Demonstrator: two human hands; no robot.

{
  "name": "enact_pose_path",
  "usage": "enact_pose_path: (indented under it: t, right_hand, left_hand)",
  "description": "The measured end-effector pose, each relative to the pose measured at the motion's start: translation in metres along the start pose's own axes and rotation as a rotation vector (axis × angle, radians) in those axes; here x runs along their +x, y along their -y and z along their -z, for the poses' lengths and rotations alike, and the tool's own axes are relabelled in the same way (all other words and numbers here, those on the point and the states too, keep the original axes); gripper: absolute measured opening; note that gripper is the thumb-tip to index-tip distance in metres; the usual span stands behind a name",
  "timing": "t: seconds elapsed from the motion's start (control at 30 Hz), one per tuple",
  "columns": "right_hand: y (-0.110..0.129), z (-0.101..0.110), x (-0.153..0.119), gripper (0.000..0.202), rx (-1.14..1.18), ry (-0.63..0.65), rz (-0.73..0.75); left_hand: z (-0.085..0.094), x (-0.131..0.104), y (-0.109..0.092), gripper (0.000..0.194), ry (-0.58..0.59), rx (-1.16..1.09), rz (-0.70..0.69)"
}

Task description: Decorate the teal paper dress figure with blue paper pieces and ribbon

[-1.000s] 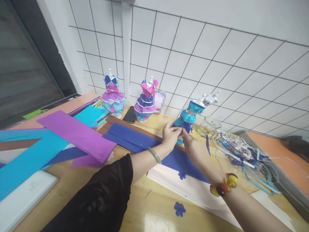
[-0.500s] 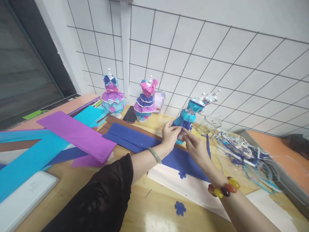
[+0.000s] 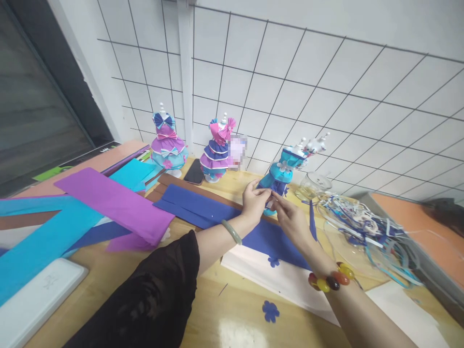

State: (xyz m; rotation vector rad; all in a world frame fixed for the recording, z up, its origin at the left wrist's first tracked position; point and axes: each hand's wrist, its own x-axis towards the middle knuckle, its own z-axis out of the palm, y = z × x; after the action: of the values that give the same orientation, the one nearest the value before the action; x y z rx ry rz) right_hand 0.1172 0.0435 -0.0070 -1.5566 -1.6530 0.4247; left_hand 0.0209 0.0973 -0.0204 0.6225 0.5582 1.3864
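Observation:
My left hand [image 3: 254,199] and my right hand [image 3: 290,212] meet with pinched fingertips in front of a small dress form [image 3: 282,170] clad in teal and dark blue paper. What lies between the fingertips is too small to make out. White flowers sit at the waist of that dress, and its lower part is partly hidden by my hands. Beneath my wrists stretch a dark blue paper strip [image 3: 281,241] and a white paper sheet [image 3: 253,270]. A blue paper flower [image 3: 270,311] lies on the table nearer to me, and another blue flower [image 3: 273,262] rests on the white sheet.
Two more dressed forms, a purple-and-teal one [image 3: 168,145] and a pink-and-blue one [image 3: 215,154], stand by the wall beside a phone [image 3: 195,171]. Purple paper [image 3: 119,200] and a white box-like object [image 3: 43,299] lie left. A glass jar [image 3: 314,186] and paper scraps [image 3: 362,224] are right.
My right forearm has shifted slightly to the left. Both hands stay pinched together at the dress form; the view has moved very slightly.

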Motion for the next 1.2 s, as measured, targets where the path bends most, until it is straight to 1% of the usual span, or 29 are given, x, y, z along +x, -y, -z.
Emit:
enact_pose_path:
  t: [0.13,0.2,0.3,0.5,0.63,0.7,0.8,0.93,1.03,1.13,1.2]
  right_hand:
    - [0.005,0.004,-0.003,0.05,0.234,-0.024,-0.117]
    - [0.008,0.006,-0.005,0.05,0.291,-0.041,-0.152]
    - [0.01,0.008,-0.007,0.05,0.265,-0.04,-0.144]
    - [0.003,0.001,0.0,0.047,0.138,-0.028,-0.026]
    - [0.001,0.0,0.003,0.047,0.062,-0.01,-0.029]
    - [0.002,0.001,0.004,0.048,0.073,-0.006,-0.041]
    - [0.004,0.001,0.003,0.049,0.208,0.006,-0.095]
    - [0.007,0.002,0.003,0.05,0.571,0.006,-0.254]
    - [0.011,0.006,0.001,0.049,0.77,-0.016,-0.312]
    - [0.018,0.016,-0.004,0.045,0.791,-0.024,-0.327]
    - [0.021,0.026,-0.011,0.041,0.692,-0.011,-0.316]
  left_hand:
    - [0.003,0.002,0.002,0.055,-0.013,0.057,-0.008]
    - [0.003,0.003,0.002,0.055,-0.017,0.069,-0.013]
    - [0.002,0.002,0.003,0.054,-0.008,0.052,-0.015]
    - [0.001,0.001,0.002,0.055,-0.007,-0.006,0.005]
    - [0.001,0.001,0.001,0.055,-0.012,-0.025,0.016]
    - [0.001,0.001,0.001,0.052,-0.008,-0.02,0.018]
    - [0.0,0.0,0.0,0.05,-0.015,0.007,0.018]
    - [0.0,-0.003,-0.002,0.053,0.01,0.06,-0.003]
    - [0.001,-0.002,-0.001,0.055,0.004,0.081,-0.015]
    - [0.003,0.0,0.001,0.055,-0.022,0.103,-0.016]
    - [0.004,0.001,0.003,0.054,-0.024,0.109,-0.018]
